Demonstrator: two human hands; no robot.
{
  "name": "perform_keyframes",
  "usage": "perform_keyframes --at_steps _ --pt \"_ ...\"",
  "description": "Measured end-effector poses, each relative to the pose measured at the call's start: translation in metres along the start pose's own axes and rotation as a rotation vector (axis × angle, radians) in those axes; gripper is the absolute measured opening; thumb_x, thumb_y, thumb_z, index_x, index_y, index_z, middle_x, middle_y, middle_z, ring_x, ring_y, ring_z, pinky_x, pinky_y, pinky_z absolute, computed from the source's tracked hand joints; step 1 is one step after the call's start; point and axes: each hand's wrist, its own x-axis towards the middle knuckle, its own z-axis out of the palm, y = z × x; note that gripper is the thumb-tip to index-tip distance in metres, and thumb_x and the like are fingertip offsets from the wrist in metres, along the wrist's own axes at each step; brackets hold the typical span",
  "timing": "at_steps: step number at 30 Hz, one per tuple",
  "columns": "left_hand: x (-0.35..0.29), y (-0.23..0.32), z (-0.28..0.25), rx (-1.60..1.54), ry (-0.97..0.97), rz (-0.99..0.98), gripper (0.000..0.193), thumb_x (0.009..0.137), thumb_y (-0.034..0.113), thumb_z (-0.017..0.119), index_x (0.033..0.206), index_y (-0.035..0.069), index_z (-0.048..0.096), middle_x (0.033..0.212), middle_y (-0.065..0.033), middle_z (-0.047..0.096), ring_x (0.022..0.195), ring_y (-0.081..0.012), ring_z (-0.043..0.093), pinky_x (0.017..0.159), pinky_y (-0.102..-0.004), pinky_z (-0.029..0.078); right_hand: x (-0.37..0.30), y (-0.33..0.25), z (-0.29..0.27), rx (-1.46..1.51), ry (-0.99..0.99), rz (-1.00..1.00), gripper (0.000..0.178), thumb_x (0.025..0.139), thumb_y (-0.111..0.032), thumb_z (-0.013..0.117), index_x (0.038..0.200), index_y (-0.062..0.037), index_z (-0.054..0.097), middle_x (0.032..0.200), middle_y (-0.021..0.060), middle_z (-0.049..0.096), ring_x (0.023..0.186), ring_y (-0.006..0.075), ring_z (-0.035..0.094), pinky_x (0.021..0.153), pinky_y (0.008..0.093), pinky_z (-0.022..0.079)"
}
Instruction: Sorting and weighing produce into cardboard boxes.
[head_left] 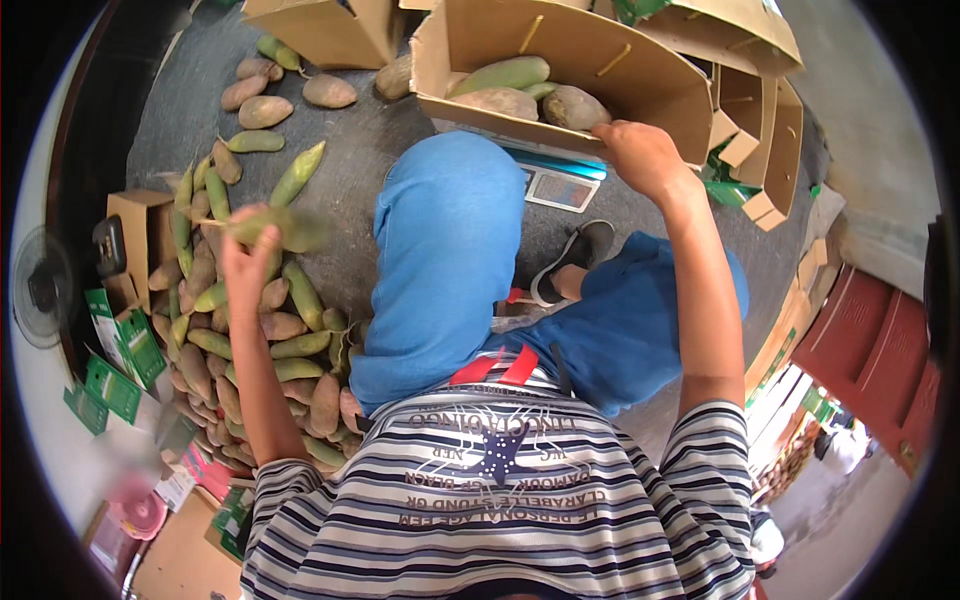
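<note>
My left hand (248, 250) is closed around a green radish (290, 230), held above the pile on the floor and smeared by motion. Beneath and around it lies a heap of long green radishes (303, 296) mixed with brownish, soil-coloured ones (325, 404). My right hand (645, 158) grips the near rim of an open cardboard box (640, 85), close to its right end. Inside the box are several vegetables, among them a green radish (505, 74) and a thick brownish one (574, 107). A scale (563, 188) with a pale display panel shows under the box's near side.
Several loose radishes (265, 112) lie on the dark floor at the far left. More cardboard boxes (780, 160) stand at the right, and another box (325, 30) is at the back. Green-and-white cartons (118, 385) and a fan (45, 285) are at the left. My bent knees frame the floor before me.
</note>
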Motion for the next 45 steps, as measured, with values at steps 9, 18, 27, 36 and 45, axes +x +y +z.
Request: perform_keyframes --at_steps 9,18,27,36,45 --pt "0.079 0.147 0.143 -0.539 -0.224 0.330 0.049 0.084 0.016 0.060 0.124 -0.003 0.039 0.126 -0.0201 0.043 0.118 -0.0275 0.044 0.097 -0.0393 0.039 0.004 -0.006 -0.005 -0.022 -0.028 0.015 0.022 0.076 -0.004 0.049 0.093 -0.0083 0.063 0.085 0.0140 0.064 0.086 0.0295 0.062 0.071 0.0388 0.050" --pt "0.058 0.091 0.142 -0.070 -0.248 0.245 0.033 0.084 0.015 0.060 0.111 -0.002 0.053 0.104 -0.0104 0.058 0.100 -0.0163 0.054 0.086 -0.0297 0.043 0.006 0.001 0.002 -0.037 -0.030 0.007 0.013 0.079 -0.007 0.050 0.087 -0.0060 0.060 0.081 0.0136 0.063 0.081 0.0300 0.061 0.068 0.0407 0.049" --pt "0.025 -0.102 0.081 0.309 -0.340 0.111 0.032 0.082 0.017 0.056 0.108 -0.002 0.053 0.103 -0.0205 0.060 0.092 -0.0299 0.059 0.078 -0.0328 0.045 -0.011 -0.003 -0.047 0.139 0.291 0.129 0.039 0.085 -0.043 0.050 0.090 -0.0064 0.062 0.086 0.0131 0.063 0.084 0.0303 0.060 0.073 0.0402 0.047" --pt "-0.170 -0.261 -0.036 1.468 -0.949 -0.580 0.086 0.051 0.042 0.078 0.123 0.011 0.043 0.124 -0.0169 0.046 0.112 -0.0345 0.047 0.090 -0.0453 0.043 -0.019 0.000 -0.039 0.088 0.232 0.199 0.042 0.084 -0.047 0.050 0.089 -0.0069 0.062 0.085 0.0113 0.063 0.083 0.0285 0.061 0.072 0.0390 0.048" --pt "-0.186 -0.233 -0.035 1.595 -1.321 -0.241 0.080 0.051 0.034 0.081 0.120 0.014 0.044 0.121 -0.0105 0.044 0.116 -0.0290 0.041 0.091 -0.0481 0.039 -0.017 0.004 -0.027 0.073 0.114 0.157 0.040 0.083 -0.046 0.053 0.089 -0.0076 0.062 0.081 0.0119 0.063 0.081 0.0296 0.061 0.071 0.0392 0.047"
